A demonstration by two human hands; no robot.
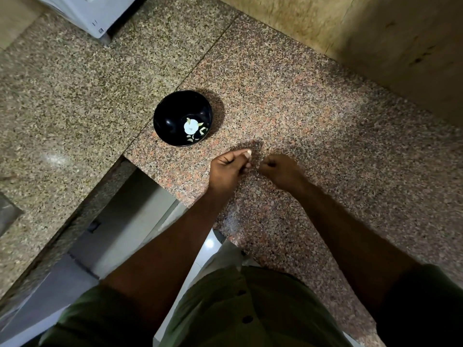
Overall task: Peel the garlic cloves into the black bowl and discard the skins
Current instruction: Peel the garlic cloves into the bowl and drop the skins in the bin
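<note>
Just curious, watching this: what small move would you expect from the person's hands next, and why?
Probably the left hand carries the pale garlic clove pinched at its fingertips over to the black bowl and drops it in. The clove looks bare, though it is small in view, and the bowl sits close by on the granite counter. The right hand is curled, its contents hidden.
</note>
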